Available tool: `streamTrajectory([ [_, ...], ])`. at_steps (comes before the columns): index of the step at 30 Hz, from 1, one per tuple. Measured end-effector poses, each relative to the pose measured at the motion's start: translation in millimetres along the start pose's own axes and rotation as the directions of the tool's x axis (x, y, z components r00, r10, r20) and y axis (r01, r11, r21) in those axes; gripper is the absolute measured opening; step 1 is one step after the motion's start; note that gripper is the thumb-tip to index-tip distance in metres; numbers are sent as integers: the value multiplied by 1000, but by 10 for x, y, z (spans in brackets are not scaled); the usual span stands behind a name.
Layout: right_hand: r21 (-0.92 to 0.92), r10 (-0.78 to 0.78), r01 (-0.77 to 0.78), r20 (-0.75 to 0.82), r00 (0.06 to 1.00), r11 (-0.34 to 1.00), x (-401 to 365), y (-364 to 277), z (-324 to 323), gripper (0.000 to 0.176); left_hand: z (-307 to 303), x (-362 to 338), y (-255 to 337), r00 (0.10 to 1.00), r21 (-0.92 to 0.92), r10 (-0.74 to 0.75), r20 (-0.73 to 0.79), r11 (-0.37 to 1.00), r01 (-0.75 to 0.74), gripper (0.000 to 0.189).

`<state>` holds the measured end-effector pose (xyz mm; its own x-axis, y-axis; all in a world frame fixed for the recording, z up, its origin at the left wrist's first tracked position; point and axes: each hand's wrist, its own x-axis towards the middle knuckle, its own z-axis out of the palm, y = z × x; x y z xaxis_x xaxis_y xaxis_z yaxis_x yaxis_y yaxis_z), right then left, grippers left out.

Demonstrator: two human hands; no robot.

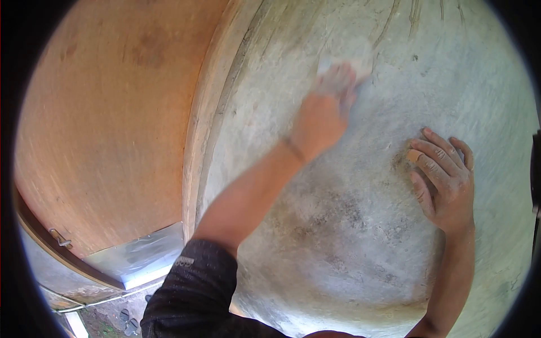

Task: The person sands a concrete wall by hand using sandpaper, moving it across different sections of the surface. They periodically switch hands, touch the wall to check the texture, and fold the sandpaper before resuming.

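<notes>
My left hand (332, 104), smeared by motion, is closed on a pale flat piece (363, 65) against the upper part of the grey plastered wall (270, 225). The piece looks thin and whitish; its exact kind is too blurred to tell. Lower and to the right, my right hand (445, 174) rests on the same wall with its fingers stretched out, holding nothing. Pale dust coats those fingers, and an orange-tan band is around one of them. Dark stains mark the wall between my two arms.
To the left stands a wooden door (112, 124) with a metal latch (59, 238) and a metal plate (141, 253) at its bottom. A frame strip (197, 124) runs between door and wall. A pair of sandals (128, 322) lies on the ground at lower left.
</notes>
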<state>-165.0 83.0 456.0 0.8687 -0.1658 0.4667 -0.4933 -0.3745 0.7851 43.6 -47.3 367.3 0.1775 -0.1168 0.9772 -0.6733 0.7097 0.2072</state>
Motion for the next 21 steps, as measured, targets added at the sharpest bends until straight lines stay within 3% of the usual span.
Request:
streamTrajectory([
  [3, -13, 10, -10, 22, 1000, 1000, 9, -10, -10, 19, -18, -565, 116, 999, 3, -31, 27, 1000, 31, 43],
  [6, -19, 6, -5, 29, 1000, 1000, 8, -6, -5, 20, -2, -408, 33, 999, 59, 20, 32, 998, -22, 43],
  [11, -8, -7, 7, 54, 998, 1000, -26, 16, -12, 20, -21, 76, -36, 999, 45, -31, 35, 999, 30, 42],
  [18, -6, -6, 6, 48, 999, 1000, -94, 13, -42, 21, -82, -698, 46, 998, -51, -49, 42, 997, 51, 41],
  [21, 12, -3, 2, 48, 999, 1000, -88, -3, -54, 20, 15, -320, -132, 1000, 79, 20, -14, 997, -19, 41],
])
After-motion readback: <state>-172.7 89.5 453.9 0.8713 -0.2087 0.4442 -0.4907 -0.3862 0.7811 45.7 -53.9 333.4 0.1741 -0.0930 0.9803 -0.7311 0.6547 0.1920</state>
